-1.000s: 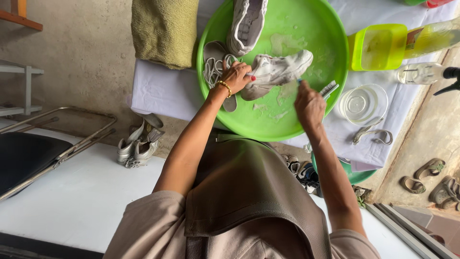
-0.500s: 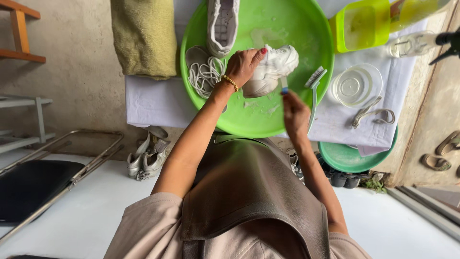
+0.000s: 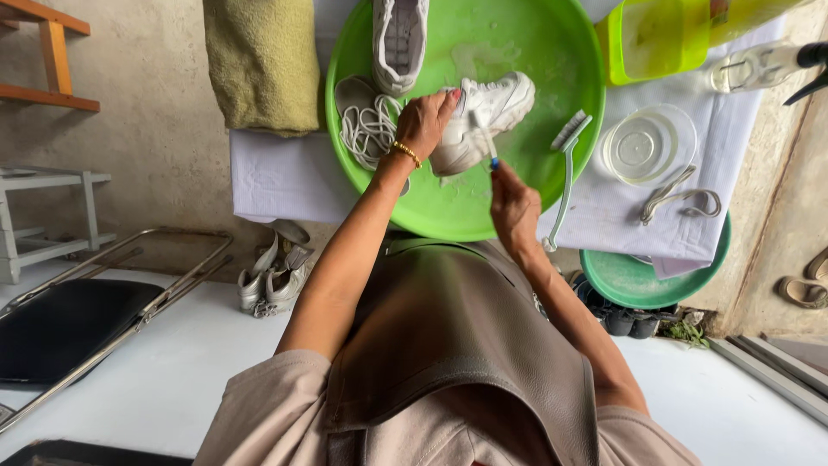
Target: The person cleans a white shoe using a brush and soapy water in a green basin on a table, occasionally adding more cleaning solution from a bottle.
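Observation:
My left hand (image 3: pixel 427 121), with a gold bracelet on the wrist, grips a soapy white sneaker (image 3: pixel 496 103) and holds it tilted over a round lime-green tray (image 3: pixel 466 220). My right hand (image 3: pixel 515 207) holds a small toothbrush (image 3: pixel 486 138) with a blue handle, its head against the sneaker's side. A second white sneaker (image 3: pixel 399 39) lies sole-down at the tray's far edge. White laces (image 3: pixel 366 129) and an insole sit on the tray beside my left hand.
A long-handled scrub brush (image 3: pixel 565 164) rests across the tray's right rim. A clear bowl (image 3: pixel 647 142), lime container (image 3: pixel 660 39) and spray bottle (image 3: pixel 759 65) stand on the white cloth (image 3: pixel 276 181). An olive towel (image 3: pixel 263 60) lies left; a green basin (image 3: pixel 638 280), shoes (image 3: pixel 276 276) and folding chair (image 3: pixel 69 319) sit below.
My right hand moved left and up, bringing the toothbrush onto the sneaker. The scrub brush now lies on the tray rim. My left hand turned the sneaker more upright.

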